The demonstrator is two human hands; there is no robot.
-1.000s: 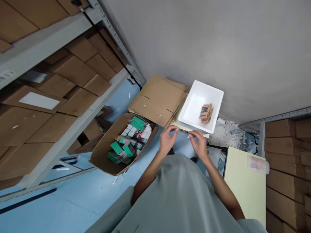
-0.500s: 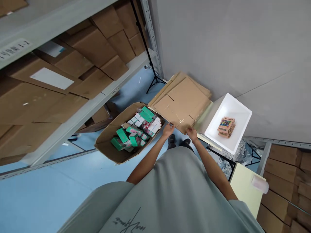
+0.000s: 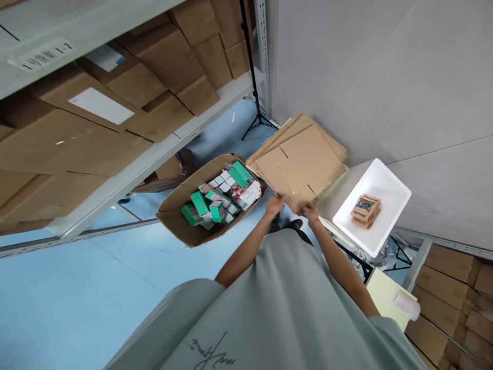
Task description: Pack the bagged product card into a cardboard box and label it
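Observation:
My left hand (image 3: 274,204) and my right hand (image 3: 310,211) are held close together in front of my body, fingers curled. Both sit at the near edge of a stack of flattened cardboard sheets (image 3: 304,154); I cannot make out what the fingers pinch. To the left of my left hand an open cardboard box (image 3: 173,226) stands on the blue floor, filled with several small green, white and pink cartons (image 3: 215,198). Right of my right hand is a white plastic tray (image 3: 389,180) holding a small stack of brown printed packs (image 3: 365,209).
A grey metal rack (image 3: 154,154) loaded with brown cartons fills the left side. A black tripod (image 3: 254,103) stands by the grey wall. A pale yellow tabletop (image 3: 385,298) with a clear cup (image 3: 406,304) lies lower right, beside more cartons (image 3: 454,288).
The view has swung left and tilted. My hands have gone from in front of the white tray over to the edge of the flattened cardboard, staying close together.

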